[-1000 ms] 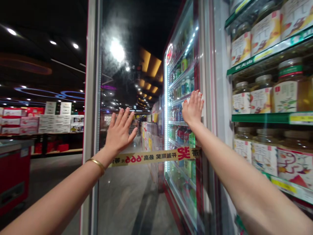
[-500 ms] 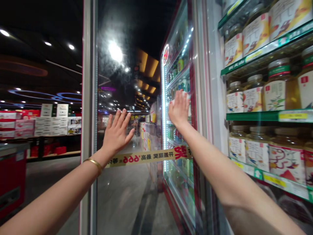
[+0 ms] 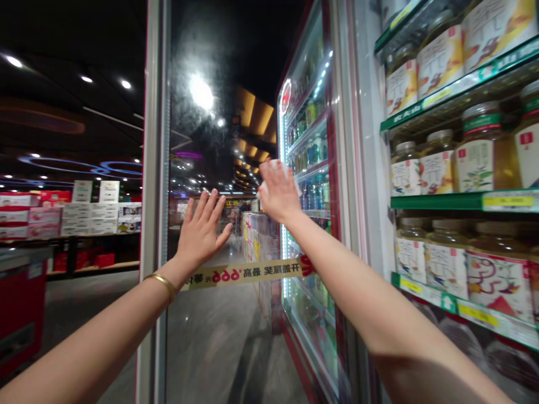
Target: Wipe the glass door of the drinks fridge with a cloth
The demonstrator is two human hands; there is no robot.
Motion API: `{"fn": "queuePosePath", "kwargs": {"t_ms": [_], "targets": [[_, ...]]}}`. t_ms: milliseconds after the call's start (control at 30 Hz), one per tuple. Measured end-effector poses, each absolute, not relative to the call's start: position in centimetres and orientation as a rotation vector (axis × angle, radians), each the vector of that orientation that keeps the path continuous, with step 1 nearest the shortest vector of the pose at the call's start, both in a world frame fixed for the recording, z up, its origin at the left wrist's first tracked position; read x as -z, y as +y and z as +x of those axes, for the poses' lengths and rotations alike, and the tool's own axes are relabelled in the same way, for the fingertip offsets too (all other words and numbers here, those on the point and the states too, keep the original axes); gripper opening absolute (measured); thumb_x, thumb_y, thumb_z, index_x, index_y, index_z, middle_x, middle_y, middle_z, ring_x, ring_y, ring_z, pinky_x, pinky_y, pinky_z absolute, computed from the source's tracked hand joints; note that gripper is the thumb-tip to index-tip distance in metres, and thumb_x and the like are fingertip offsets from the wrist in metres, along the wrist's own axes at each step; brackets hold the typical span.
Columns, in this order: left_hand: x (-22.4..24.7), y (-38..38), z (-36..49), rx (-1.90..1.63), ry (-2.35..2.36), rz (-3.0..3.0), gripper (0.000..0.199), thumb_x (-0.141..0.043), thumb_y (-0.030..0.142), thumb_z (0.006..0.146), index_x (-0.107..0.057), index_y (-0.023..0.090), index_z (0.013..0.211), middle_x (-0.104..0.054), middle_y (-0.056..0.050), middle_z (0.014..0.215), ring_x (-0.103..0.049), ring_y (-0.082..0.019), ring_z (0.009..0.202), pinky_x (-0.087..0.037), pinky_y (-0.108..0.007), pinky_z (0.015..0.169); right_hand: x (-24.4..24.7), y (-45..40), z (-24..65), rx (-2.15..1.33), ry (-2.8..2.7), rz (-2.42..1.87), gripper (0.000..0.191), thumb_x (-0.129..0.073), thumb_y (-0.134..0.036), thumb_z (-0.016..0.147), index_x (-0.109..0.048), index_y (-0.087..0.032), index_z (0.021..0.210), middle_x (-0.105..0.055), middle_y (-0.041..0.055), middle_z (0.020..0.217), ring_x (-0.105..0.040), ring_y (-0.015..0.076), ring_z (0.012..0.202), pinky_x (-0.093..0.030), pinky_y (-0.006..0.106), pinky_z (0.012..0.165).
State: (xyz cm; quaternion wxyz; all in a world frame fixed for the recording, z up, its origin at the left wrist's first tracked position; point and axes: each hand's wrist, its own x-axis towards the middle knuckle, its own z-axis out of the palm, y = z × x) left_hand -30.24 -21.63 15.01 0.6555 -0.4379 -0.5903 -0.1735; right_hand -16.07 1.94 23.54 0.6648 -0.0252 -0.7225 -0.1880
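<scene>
My left hand [image 3: 202, 230] lies flat and open against the glass door [image 3: 210, 129] of a drinks cooler, with a gold bangle [image 3: 162, 285] on its wrist. My right hand [image 3: 278, 191] presses on the same glass, farther up and to the right. A white cloth [image 3: 290, 171] shows around its fingers, held between palm and glass. Behind the glass stand rows of bottled drinks [image 3: 311, 151]. A yellow promotional strip [image 3: 248, 275] with red lettering runs across the door below both hands.
Green shelves of labelled glass jars [image 3: 438, 168] fill the right side, close to my right arm. A red chest freezer [image 3: 21, 314] stands at the left, past stacked cartons [image 3: 88, 210]. A long store aisle stretches ahead beyond the cooler.
My right hand has slid left across the glass, and the white cloth now shows around it. My left hand stays in nearly the same place.
</scene>
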Motion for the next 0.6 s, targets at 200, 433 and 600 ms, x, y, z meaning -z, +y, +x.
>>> {"fn": "queuePosePath", "kwargs": {"t_ms": [200, 433, 600], "targets": [[-15.0, -21.5, -30.5, 0.387, -1.345, -0.994, 0.084, -0.049, 0.049, 0.108, -0.008, 0.03, 0.179, -0.017, -0.007, 0.187, -0.011, -0.029, 0.175, -0.007, -0.059, 0.143, -23.7, 2.2, -14.3, 0.614, -1.787, -0.048, 0.068, -0.033, -0.043, 0.112, -0.028, -0.021, 0.176, -0.024, 0.0047, 0.186, -0.015, 0.0273, 0.174, -0.011, 0.059, 0.143], [-15.0, -21.5, -30.4, 0.389, -1.361, -0.99, 0.081, -0.045, 0.054, 0.11, -0.01, 0.029, 0.179, -0.016, -0.007, 0.187, -0.008, -0.026, 0.175, -0.004, -0.056, 0.143, -19.8, 6.2, -12.0, 0.387, -1.702, -0.178, 0.073, -0.032, -0.039, 0.11, -0.019, -0.013, 0.177, -0.015, 0.015, 0.186, -0.008, 0.0381, 0.174, -0.014, 0.073, 0.139], [-15.0, -21.5, -30.1, 0.405, -1.383, -1.006, 0.08, -0.045, 0.054, 0.11, -0.015, 0.026, 0.179, -0.015, -0.007, 0.187, -0.008, -0.028, 0.175, -0.002, -0.056, 0.143, -11.6, 7.2, -9.3, 0.797, -1.987, 0.384, 0.065, -0.047, -0.051, 0.108, -0.035, -0.044, 0.172, -0.039, -0.0092, 0.179, -0.028, 0.0222, 0.17, -0.021, 0.046, 0.144]]}}
